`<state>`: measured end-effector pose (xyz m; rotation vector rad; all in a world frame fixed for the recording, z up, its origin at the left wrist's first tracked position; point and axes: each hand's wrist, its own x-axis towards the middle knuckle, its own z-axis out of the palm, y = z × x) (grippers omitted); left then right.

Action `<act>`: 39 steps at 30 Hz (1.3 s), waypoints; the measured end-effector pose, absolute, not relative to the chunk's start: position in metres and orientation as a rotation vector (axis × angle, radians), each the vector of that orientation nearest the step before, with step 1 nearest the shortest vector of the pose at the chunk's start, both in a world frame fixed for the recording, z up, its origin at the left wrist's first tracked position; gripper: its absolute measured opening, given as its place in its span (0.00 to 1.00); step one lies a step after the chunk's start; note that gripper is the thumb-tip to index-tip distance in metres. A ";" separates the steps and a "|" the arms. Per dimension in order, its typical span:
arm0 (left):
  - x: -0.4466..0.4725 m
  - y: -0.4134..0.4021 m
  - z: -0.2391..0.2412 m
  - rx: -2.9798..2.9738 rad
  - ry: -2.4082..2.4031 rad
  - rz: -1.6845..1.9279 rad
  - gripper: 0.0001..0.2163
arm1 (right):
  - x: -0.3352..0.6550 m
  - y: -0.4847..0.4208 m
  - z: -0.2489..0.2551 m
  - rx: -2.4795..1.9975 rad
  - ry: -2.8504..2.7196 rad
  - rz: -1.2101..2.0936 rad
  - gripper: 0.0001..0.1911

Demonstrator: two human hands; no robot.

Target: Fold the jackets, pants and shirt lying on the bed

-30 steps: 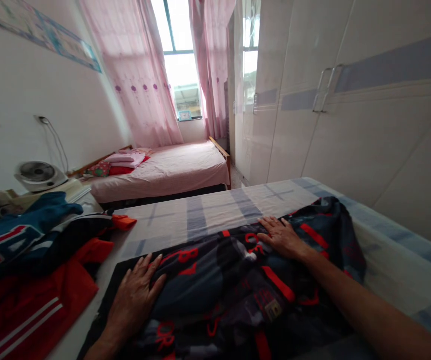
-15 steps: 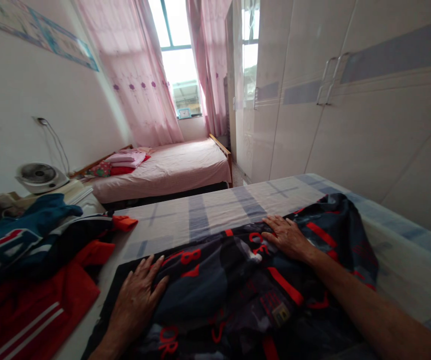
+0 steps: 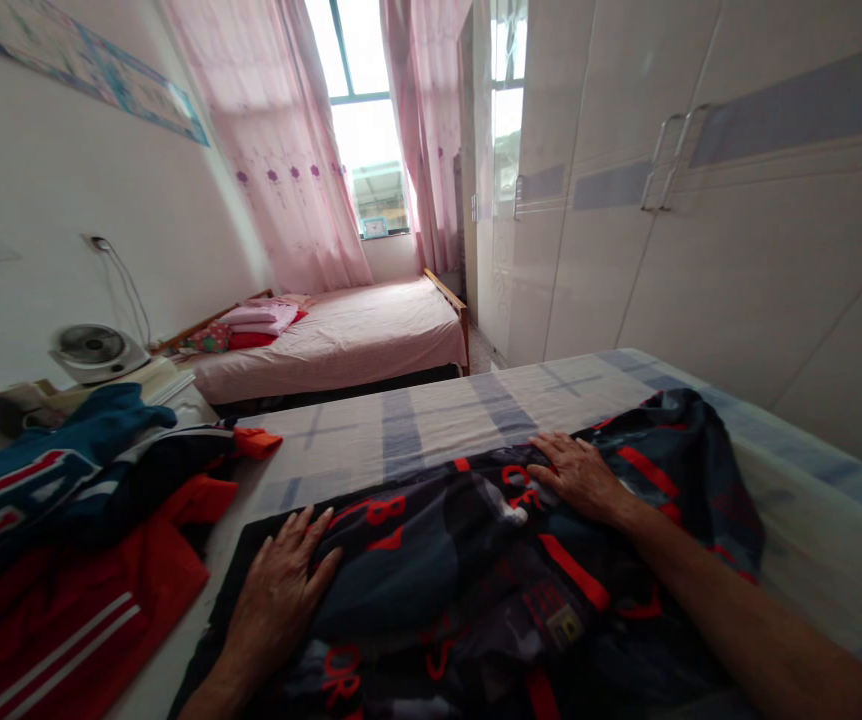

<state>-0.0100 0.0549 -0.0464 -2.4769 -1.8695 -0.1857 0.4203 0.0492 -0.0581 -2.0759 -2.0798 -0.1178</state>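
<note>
A dark garment (image 3: 401,590) with red lettering and red bars is spread over the near bed, bunched up at its right end. I cannot tell whether it is a jacket or a shirt. My left hand (image 3: 285,580) lies flat on its left part, fingers stretched out. Farther right, my right hand (image 3: 577,475) rests palm down near the garment's far edge, with its fingers extended. Neither hand grips the cloth. Left of my left hand lies a heap of clothes, with a blue top (image 3: 33,470) bearing letters and a red garment (image 3: 78,610) with white stripes.
The near bed's sheet (image 3: 446,420) is white with blue checks. Beyond it stands a second bed (image 3: 371,325) with folded pink bedding (image 3: 262,317). A small fan (image 3: 93,350) sits on a cabinet at left. A white wardrobe (image 3: 701,290) lines the right side.
The view has shifted slightly, so everything sits a little farther right. Both hands stay at the same places on the dark garment.
</note>
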 end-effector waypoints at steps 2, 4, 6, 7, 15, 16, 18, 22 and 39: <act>-0.010 0.055 -0.047 -2.483 -1.868 -0.180 0.25 | 0.421 0.049 -0.058 -2.074 -2.081 -0.112 0.31; -0.010 0.056 -0.047 -2.488 -1.858 -0.188 0.25 | 0.421 0.050 -0.058 -2.073 -2.086 -0.108 0.31; -0.011 0.057 -0.048 -2.489 -1.848 -0.202 0.25 | 0.420 0.049 -0.058 -2.076 -2.088 -0.108 0.31; -0.011 0.057 -0.048 -2.491 -1.845 -0.205 0.25 | 0.420 0.049 -0.057 -2.079 -2.087 -0.107 0.31; -0.010 0.056 -0.047 -2.504 -1.869 -0.239 0.25 | 0.419 0.049 -0.057 -2.070 -2.073 -0.110 0.31; -0.011 0.056 -0.046 -2.507 -1.865 -0.228 0.25 | 0.420 0.049 -0.057 -2.070 -2.075 -0.109 0.31; -0.011 0.055 -0.046 -2.508 -1.855 -0.199 0.25 | 0.420 0.049 -0.057 -2.068 -2.081 -0.107 0.31; -0.011 0.056 -0.048 -2.488 -1.852 -0.184 0.25 | 0.420 0.049 -0.057 -2.056 -2.081 -0.117 0.31; -0.008 0.054 -0.041 -2.512 -1.868 -0.182 0.24 | 0.422 0.050 -0.059 -2.023 -2.101 -0.133 0.31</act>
